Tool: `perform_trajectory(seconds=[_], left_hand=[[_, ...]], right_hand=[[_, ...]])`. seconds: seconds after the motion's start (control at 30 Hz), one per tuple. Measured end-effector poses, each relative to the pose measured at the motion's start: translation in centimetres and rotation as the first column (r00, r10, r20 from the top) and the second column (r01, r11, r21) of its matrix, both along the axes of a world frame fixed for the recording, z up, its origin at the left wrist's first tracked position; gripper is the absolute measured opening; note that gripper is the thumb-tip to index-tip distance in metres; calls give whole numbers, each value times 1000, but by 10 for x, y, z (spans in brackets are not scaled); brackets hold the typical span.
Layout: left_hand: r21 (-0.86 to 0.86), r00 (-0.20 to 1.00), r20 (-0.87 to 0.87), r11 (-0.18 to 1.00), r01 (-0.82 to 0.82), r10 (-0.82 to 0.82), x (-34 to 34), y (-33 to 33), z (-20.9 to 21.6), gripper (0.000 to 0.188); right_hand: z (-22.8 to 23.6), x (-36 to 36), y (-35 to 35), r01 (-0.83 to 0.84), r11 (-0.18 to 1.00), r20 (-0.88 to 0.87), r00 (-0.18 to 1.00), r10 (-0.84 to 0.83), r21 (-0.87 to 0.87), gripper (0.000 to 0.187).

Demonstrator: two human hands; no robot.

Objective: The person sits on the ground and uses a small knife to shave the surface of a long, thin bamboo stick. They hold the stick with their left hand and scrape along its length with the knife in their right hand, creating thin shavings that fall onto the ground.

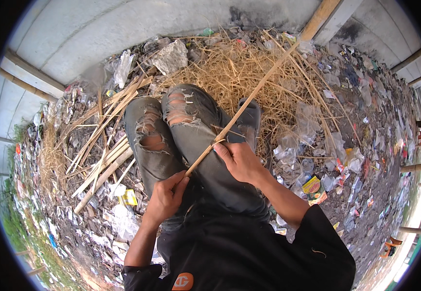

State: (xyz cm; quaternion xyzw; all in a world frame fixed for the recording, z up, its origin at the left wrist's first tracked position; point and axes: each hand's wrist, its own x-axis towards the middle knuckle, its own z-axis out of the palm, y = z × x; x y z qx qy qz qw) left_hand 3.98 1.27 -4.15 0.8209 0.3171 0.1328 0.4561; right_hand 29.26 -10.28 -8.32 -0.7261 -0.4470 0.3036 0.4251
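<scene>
A long bamboo strip [243, 107] runs slantwise across my lap, from my hands up to the far right near the wall. My left hand [166, 198] is closed around its near end, above my thigh. Further up the strip, my right hand [238, 162] grips it with the thumb pressed along the top. A thin pale curl [218, 141] stands off the strip by that thumb. Whether the right fingers also hold a small tool underneath is hidden. My knees, in torn dark trousers [191, 127], are bent beneath the strip.
Beyond my knees lies a heap of tan shavings [234, 68]. Several bamboo strips [104, 167] are piled at my left. A grey stone block [170, 57] sits near the pale wall [123, 24]. Plastic litter [309, 123] covers the ground; a wooden post [319, 20] stands at the far right.
</scene>
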Motion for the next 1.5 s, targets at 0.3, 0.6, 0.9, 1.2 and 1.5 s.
perform_trajectory(seconds=[0.3,0.6,0.9,1.2,1.5], left_hand=[[-57,998,-61,998,19,-23,5,2,11,22],[-94,994,-100,995,31,-40,1,6,14,21],[-26,999,-47,1000,7,-8,1,0,6,23],[-13,999,-50,1000,-9,8,-1,0,4,24],[-19,999,-46,1000,21,-22,-1,4,-3,23]], right_hand=[[23,11,-4,-32,994,-18,999,30,-108,58],[20,60,-14,-197,979,-829,555,67,-53,65],[14,47,5,337,941,112,937,-332,-26,64],[-21,42,2,275,961,-147,953,-266,40,65],[12,19,2,-134,989,-565,822,77,-59,68]])
